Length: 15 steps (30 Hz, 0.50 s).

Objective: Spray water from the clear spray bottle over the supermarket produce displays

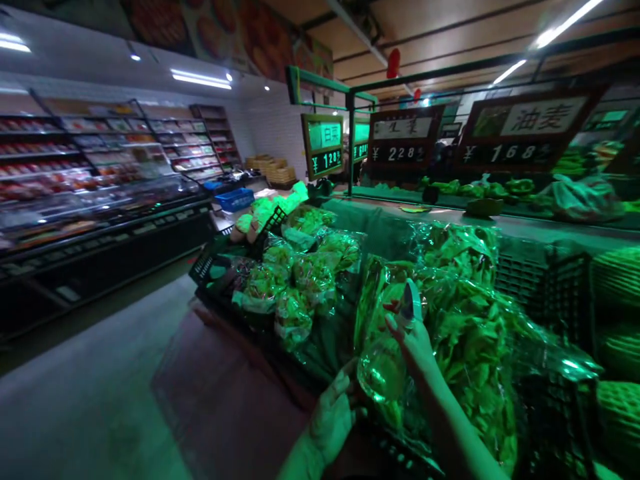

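Holding a rounded object (411, 301), right hand (413, 337) reaches over bagged greens (463, 327).

Dim store, stocked wall shelves (185, 143)—bright ceiling lights (201, 79), grey floor (100, 373)

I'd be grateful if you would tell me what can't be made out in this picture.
All in the head view:
- Identity of the pale rounded object in the right hand: blur and dim light.
- Whether the fingertips of the left hand touch the nearest bag: dark shadow.
- Labels on goods on the far shelves: too small and blurred.
- Rest of the left forearm: cut off by the bottom edge.
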Available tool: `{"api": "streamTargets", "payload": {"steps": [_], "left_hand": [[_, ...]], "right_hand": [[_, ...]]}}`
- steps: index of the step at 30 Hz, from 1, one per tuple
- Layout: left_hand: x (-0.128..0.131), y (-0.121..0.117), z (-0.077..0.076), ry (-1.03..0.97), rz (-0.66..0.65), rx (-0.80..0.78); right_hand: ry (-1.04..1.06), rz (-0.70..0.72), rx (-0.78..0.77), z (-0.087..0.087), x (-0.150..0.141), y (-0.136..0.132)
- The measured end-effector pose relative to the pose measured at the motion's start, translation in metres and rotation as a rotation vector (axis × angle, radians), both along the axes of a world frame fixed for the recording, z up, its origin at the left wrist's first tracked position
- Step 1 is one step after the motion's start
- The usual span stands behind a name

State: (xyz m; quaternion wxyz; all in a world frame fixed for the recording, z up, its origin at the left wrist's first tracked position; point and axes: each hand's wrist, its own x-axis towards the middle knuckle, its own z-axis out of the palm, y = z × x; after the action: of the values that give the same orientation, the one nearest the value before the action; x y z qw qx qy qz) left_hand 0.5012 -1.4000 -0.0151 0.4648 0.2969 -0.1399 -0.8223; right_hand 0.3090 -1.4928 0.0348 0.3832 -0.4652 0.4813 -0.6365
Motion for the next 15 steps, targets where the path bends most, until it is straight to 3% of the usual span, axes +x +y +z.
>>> {"api": "streamTargets", "payload": {"steps": [4, 8, 12, 15], "left_hand": [[-0.012, -0.003, -0.011, -0.030, -0.014, -0.026], [-0.013, -0.008, -0.012, -0.037, -0.017, -0.074], [0.003, -0.017, -0.020, -0.038, -0.020, -0.069], [0.029, -0.026, -0.031, -0.029, -0.045, -0.085]], "right_hand": [[-0.036, -0.008, -0.002, 0.001, -0.009, 0.000], [-0.019, -0.007, -0.020, 0.006, -0.010, -0.006], [-0.001, -0.005, -0.018, 0.003, 0.005, -0.012], [0.006, -0.026, 0.019, 0.000, 0.031, -0.021]]}}
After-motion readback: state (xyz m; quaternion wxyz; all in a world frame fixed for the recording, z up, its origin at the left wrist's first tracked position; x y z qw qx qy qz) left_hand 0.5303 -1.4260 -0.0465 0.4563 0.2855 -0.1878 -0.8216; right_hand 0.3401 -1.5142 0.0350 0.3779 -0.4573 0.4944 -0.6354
